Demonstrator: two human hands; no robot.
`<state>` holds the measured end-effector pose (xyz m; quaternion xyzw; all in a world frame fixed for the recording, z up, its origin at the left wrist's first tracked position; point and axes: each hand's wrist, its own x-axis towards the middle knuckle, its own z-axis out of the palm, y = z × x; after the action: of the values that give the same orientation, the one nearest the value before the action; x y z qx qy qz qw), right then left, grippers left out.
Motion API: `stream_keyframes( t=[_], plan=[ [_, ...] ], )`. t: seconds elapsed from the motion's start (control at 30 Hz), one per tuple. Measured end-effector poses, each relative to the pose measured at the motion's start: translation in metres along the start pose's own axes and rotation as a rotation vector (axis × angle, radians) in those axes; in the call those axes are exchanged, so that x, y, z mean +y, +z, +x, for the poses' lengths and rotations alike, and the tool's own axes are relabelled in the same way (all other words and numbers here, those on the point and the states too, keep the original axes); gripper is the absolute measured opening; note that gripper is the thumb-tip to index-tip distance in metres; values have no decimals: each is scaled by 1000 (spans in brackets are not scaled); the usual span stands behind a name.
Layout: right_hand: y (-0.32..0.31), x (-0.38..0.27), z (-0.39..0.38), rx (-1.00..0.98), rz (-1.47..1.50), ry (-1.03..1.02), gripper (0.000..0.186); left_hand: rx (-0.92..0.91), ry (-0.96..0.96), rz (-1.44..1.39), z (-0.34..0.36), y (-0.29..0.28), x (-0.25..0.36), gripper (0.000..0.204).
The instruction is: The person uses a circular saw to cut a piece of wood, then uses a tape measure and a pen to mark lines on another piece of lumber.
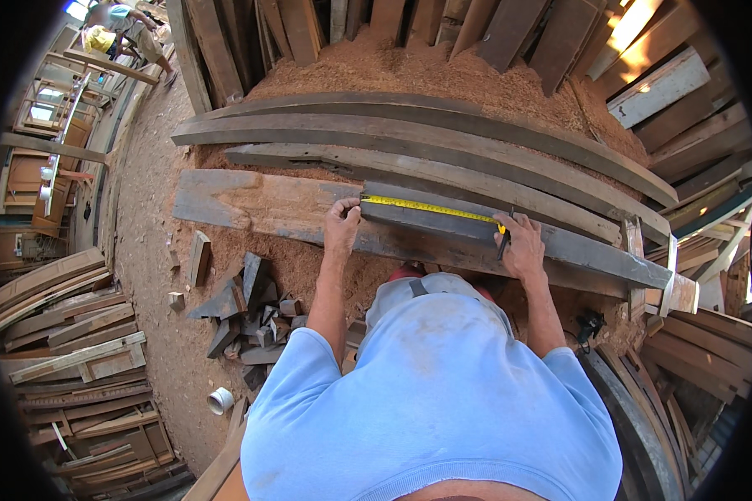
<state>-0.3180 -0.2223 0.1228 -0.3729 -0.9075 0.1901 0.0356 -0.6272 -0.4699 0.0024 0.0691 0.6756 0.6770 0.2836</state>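
Observation:
A yellow tape measure (pixel 430 206) is stretched along the top of a dark wooden beam (pixel 593 247). At the beam's left end, my left hand (pixel 341 227) pinches the tape's tip against the wood. Further right, my right hand (pixel 523 247) is closed around the tape's other end, by a yellow and black part that the fingers mostly cover. A thin dark piece also shows at these fingers; its kind is unclear. The beam rests on a wide, sawdust-covered plank (pixel 226 199), which reaches out past it to the left.
Several long beams (pixel 376 131) lie parallel beyond the plank. Wood offcuts (pixel 255 313) are heaped left of my legs, near a white cylinder (pixel 220 401). Stacked boards (pixel 83 351) line the left; more timber (pixel 551 42) leans at the back. A person (pixel 129 33) is far left.

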Motion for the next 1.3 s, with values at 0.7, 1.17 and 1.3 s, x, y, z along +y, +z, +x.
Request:
stream_keyframes(
  t=[0.7,1.17,1.3],
  plan=[
    [-7,-3,1,-18,20,-19,42,155,141,738,-6,24,33,41],
    [-7,-6,0,-35,-5,28,45,195,95,845,-10,36,44,44],
    [-8,-6,0,-37,2,26,46,194,101,849,-10,36,43,44]
  ],
)
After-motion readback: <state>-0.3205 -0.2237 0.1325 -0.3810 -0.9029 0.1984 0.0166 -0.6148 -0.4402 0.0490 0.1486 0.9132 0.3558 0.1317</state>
